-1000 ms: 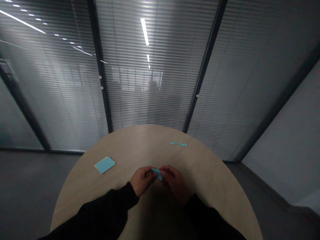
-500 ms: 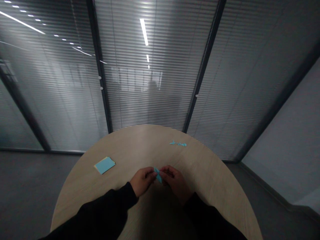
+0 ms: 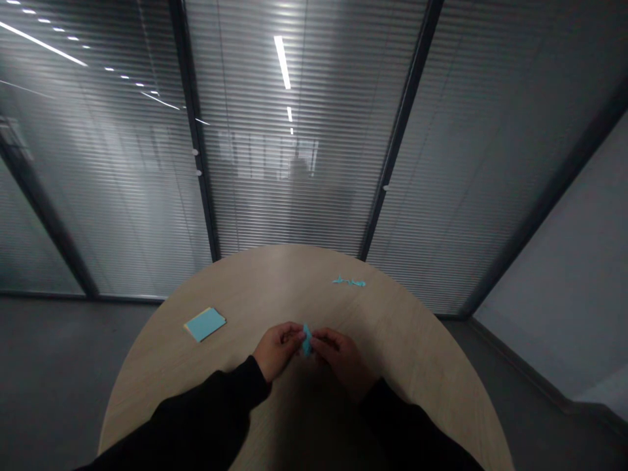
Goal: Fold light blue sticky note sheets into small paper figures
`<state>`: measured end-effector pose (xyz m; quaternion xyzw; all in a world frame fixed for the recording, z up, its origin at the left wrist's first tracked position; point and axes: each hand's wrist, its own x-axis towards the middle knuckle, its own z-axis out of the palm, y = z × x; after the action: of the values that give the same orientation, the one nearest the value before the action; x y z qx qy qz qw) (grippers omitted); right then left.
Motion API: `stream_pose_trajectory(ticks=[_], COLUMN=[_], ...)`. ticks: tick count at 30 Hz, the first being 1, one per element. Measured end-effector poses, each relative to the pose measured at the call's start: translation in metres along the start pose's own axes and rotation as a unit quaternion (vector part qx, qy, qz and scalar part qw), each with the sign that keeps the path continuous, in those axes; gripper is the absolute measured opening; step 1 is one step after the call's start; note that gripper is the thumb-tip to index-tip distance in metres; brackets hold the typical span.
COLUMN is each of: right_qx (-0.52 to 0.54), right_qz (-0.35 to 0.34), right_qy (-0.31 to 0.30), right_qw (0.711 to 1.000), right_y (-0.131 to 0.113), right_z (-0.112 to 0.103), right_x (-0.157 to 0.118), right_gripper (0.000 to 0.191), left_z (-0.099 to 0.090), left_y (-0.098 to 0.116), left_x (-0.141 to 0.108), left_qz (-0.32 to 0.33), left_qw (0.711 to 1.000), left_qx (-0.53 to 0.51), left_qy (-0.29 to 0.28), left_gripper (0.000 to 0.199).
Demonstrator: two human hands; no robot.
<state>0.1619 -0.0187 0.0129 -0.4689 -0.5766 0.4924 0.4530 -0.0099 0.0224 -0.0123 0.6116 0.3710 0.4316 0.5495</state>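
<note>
A small folded piece of blue paper [image 3: 307, 340] is pinched between my two hands, above the near middle of the round table. My left hand [image 3: 279, 350] grips its left side with thumb and fingertips. From the right, my right hand [image 3: 341, 356] pinches the other side, its fingers closed. The paper stands roughly upright, narrow as seen from here, and its finer folds are too small to make out. Farther back lies a row of little blue folded paper pieces [image 3: 349, 282]. Left of my hands rests a stack of paper sheets [image 3: 206, 324], blue on top with a yellow edge showing.
The round wooden table [image 3: 417, 366] has a curved edge on both sides and at the back. Behind it stand glass partitions with blinds [image 3: 294, 216] and dark frames. A pale wall [image 3: 579, 275] rises at the right.
The blue paper has turned from a slanted position to a more upright, narrower one. My left fingers have risen slightly and my right fingers have shifted a little. Stack and row stay put.
</note>
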Motion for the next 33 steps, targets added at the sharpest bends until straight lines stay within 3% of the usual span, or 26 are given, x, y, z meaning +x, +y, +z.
stream_pose_trajectory(ticks=[7, 24, 30, 33], right_qx=[0.038, -0.076, -0.066, -0.053], right_qz=[0.015, -0.049, -0.071, -0.073], right_qy=[0.058, 0.092, 0.121, 0.099], right_qw=[0.998, 0.992, 0.988, 0.991], right_y=[0.006, 0.012, 0.009, 0.011], right_z=[0.003, 0.01, 0.015, 0.017], right_x=[0.002, 0.002, 0.001, 0.002], right_gripper=[0.03, 0.03, 0.031, 0.032], left_z=[0.0, 0.005, 0.006, 0.005], left_y=[-0.001, 0.007, 0.0, -0.001], left_x=[0.0, -0.003, 0.0, 0.0], left_qz=[-0.005, -0.014, 0.0, -0.007], left_qw=[0.998, 1.0, 0.999, 0.999], left_qx=[-0.054, -0.013, -0.039, -0.05], left_qy=[-0.042, 0.015, 0.0, 0.011], left_gripper=[0.054, 0.043, 0.045, 0.045])
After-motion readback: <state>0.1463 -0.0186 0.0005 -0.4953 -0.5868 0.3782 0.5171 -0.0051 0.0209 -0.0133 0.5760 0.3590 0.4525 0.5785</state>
